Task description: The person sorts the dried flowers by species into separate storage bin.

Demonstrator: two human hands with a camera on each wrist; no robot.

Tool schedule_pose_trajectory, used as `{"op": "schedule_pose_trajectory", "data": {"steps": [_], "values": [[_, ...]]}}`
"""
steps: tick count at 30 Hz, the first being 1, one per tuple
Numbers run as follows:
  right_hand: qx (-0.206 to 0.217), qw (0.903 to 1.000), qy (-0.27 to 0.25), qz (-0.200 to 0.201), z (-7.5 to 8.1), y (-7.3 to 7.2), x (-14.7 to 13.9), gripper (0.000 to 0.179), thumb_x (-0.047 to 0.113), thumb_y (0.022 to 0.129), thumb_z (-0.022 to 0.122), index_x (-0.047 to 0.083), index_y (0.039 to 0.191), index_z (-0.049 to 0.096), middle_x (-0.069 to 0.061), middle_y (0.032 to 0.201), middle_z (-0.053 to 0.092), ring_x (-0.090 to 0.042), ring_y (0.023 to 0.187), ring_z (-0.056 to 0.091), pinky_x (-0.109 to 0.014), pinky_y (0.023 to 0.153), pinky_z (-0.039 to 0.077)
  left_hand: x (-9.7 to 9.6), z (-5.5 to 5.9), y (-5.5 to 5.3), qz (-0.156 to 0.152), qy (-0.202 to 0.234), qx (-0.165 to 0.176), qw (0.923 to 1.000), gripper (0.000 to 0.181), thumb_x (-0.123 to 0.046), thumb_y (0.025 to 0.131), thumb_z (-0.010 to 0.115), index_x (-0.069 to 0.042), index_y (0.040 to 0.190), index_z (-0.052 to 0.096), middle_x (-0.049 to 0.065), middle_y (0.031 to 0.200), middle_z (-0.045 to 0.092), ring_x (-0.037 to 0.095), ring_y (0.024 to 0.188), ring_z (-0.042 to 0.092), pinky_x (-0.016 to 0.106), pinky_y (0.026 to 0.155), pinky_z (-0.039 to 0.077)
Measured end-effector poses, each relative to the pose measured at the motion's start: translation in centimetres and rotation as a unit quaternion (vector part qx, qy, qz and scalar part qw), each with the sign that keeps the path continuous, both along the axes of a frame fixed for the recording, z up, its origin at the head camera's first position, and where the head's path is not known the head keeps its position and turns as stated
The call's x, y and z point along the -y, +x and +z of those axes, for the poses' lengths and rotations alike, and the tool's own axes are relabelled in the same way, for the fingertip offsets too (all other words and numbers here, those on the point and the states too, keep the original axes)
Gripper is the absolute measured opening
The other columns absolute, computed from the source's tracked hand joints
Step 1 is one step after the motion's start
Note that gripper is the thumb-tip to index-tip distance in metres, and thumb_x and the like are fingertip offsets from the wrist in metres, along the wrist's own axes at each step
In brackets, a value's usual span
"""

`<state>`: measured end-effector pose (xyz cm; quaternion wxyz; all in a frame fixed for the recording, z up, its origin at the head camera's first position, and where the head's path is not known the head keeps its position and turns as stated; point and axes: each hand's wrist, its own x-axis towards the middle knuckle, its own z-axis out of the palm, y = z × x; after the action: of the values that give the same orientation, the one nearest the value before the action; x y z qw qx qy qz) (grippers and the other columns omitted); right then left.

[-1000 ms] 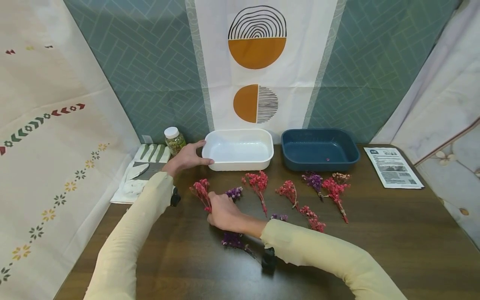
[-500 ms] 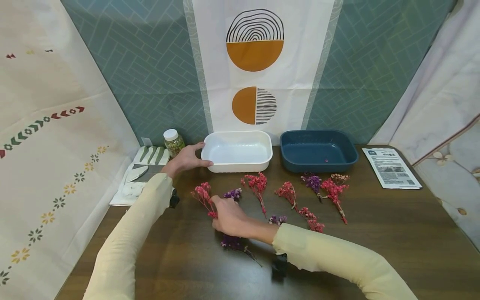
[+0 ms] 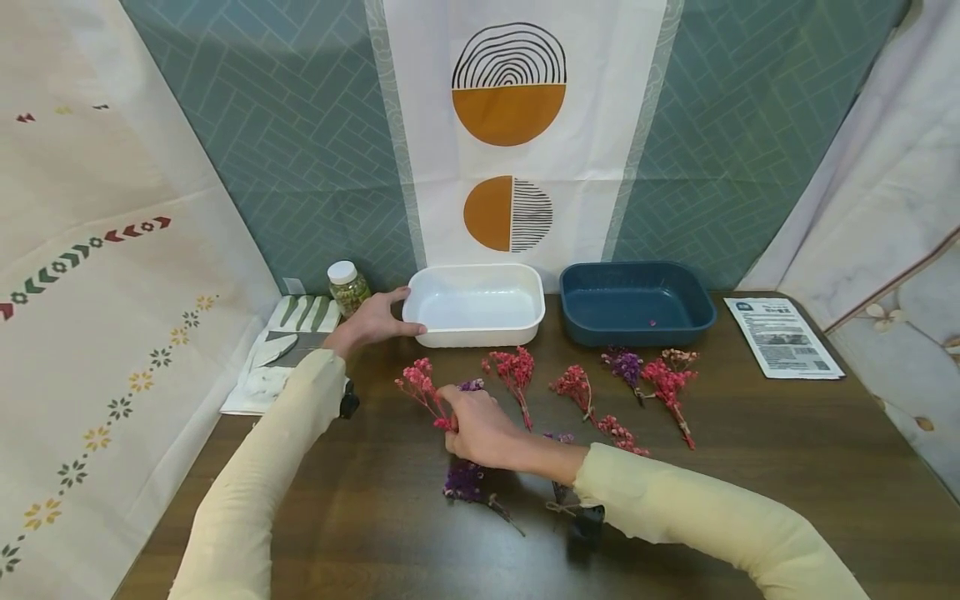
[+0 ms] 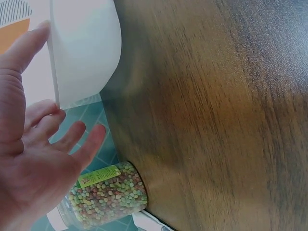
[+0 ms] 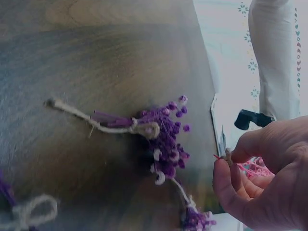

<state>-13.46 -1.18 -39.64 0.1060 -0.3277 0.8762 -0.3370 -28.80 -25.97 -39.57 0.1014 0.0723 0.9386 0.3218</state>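
Note:
In the head view, my right hand [image 3: 483,427] pinches a small bunch of pink-red dried flowers [image 3: 422,385] by its stems, blooms pointing up and left. Thumb and index finger meet on the tied stem end in the right wrist view, where my right hand [image 5: 262,175] partly hides the blooms. My left hand [image 3: 372,320] touches the left end of a white rectangular container [image 3: 480,337], thumb at the front rim and fingers farther back. Purple dried flowers [image 3: 463,483] lie just below the right hand. Another purple bunch [image 3: 472,385] is partly hidden behind it.
A dark blue container [image 3: 637,335] stands right of the white one, a tiny pink bit inside. Several dried bunches, including a red one [image 3: 670,383], lie on the brown table. A jar of colored pellets [image 3: 349,292], gloves with a trowel [image 3: 277,346] and a printed packet [image 3: 783,337] lie around.
My right hand has shifted to the right with the pink-red flowers, and their blooms have lifted slightly. The left hand stays at the white container.

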Motion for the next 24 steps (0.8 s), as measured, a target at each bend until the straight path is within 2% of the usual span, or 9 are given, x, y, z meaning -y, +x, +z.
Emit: {"op": "schedule_pose_trajectory", "data": {"steps": [12, 19, 24], "values": [[-0.029, 0.9993, -0.024, 0.006, 0.7, -1.4, -2.0, 0.057, -0.005, 0.082, 0.068, -0.003, 0.137, 0.052, -0.002, 0.077, 0.061, -0.008, 0.057, 0.052, -0.027, 0.057, 0.045, 0.1, 0.1, 0.4, -0.007, -0.003, -0.016, 0.9998, 0.095, -0.036, 0.084, 0.080, 0.001, 0.155, 0.029, 0.023, 0.157, 0.032, 0.041, 0.143, 0.030, 0.059, 0.111, 0.029], [-0.036, 0.9993, -0.015, 0.001, 1.0, -2.3, -2.7, 0.058, -0.006, 0.082, 0.068, -0.003, 0.138, 0.051, 0.001, 0.076, 0.060, -0.008, 0.057, 0.050, -0.027, 0.057, 0.044, 0.2, -0.1, 0.2, -0.014, -0.001, -0.025, 0.9996, 0.095, -0.034, 0.084, 0.080, 0.002, 0.155, 0.029, 0.022, 0.158, 0.031, 0.039, 0.144, 0.029, 0.057, 0.113, 0.028], [-0.039, 0.9992, -0.009, -0.006, 1.6, -3.2, -3.2, 0.060, -0.004, 0.083, 0.067, -0.001, 0.140, 0.051, -0.002, 0.081, 0.063, -0.008, 0.058, 0.052, -0.028, 0.059, 0.047, 0.2, -0.2, 0.1, -0.012, 0.001, -0.023, 0.9997, 0.096, -0.036, 0.083, 0.081, 0.001, 0.155, 0.030, 0.021, 0.159, 0.029, 0.039, 0.145, 0.027, 0.058, 0.113, 0.027]]}}
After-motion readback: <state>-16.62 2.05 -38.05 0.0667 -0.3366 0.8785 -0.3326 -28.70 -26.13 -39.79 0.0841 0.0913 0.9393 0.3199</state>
